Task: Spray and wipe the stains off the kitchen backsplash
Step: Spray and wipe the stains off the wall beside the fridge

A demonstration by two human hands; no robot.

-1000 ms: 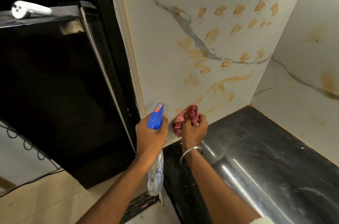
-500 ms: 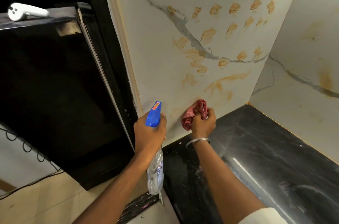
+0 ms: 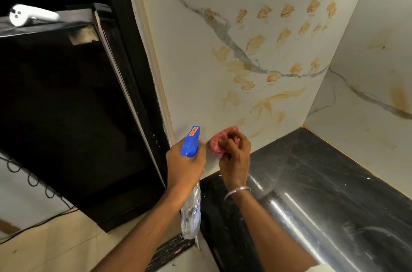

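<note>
The white marble backsplash [image 3: 191,84] carries several orange-brown stains [image 3: 255,43], in rows near the top and as smears lower down. My left hand [image 3: 185,164] grips a clear spray bottle [image 3: 191,211] with a blue trigger head, its nozzle pointing up at the wall. My right hand [image 3: 236,158] holds a bunched pink cloth [image 3: 219,139] pressed against the bottom of the backsplash, just above the counter. A metal bangle sits on my right wrist.
A black glossy counter [image 3: 323,193] runs along the right under a second marble wall [image 3: 367,84] with a few faint stains. A tall black appliance [image 3: 66,115] stands on the left, with a white object [image 3: 29,15] on top. Cables hang at the far left.
My right hand with the cloth has slid left along the bottom of the wall, back toward the spray bottle. My left hand has kept its place.
</note>
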